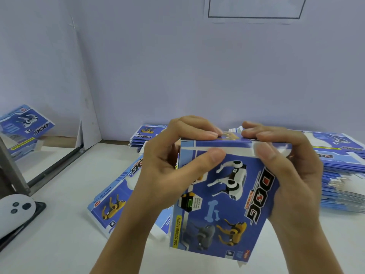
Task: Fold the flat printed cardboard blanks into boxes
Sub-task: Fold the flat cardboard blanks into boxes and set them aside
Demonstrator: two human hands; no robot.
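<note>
A blue printed box with robot dogs and the word DOG on its face is held upright above the table in front of me. My left hand grips its left side, fingers curled over the top flap and thumb pressed on the front near the top edge. My right hand grips the right side the same way, fingers on the top flap, thumb on the front corner. Flat blanks lie on the table under and left of the box.
A tall stack of flat blanks sits at the right, a smaller stack at the back by the wall. A white controller rests on a dark stand at the left. A folded box lies at far left.
</note>
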